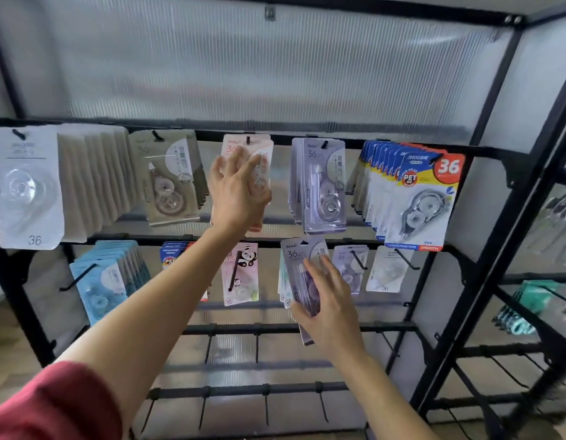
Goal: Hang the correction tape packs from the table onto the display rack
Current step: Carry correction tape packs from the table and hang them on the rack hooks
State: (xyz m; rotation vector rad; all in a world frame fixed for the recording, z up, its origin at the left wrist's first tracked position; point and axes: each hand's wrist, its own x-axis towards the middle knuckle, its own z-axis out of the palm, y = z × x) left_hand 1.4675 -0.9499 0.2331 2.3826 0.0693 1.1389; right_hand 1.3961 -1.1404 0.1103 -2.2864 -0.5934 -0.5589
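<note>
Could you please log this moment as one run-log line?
left hand grips pink pack on top-row hook | right hand holds lilac pack, unhung

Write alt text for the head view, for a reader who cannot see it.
A person's left hand holds a pink pack at an upper-row hook of a black display rack hung with correction tape packs. The right hand grips a purple pack in front of the lower row.
</note>
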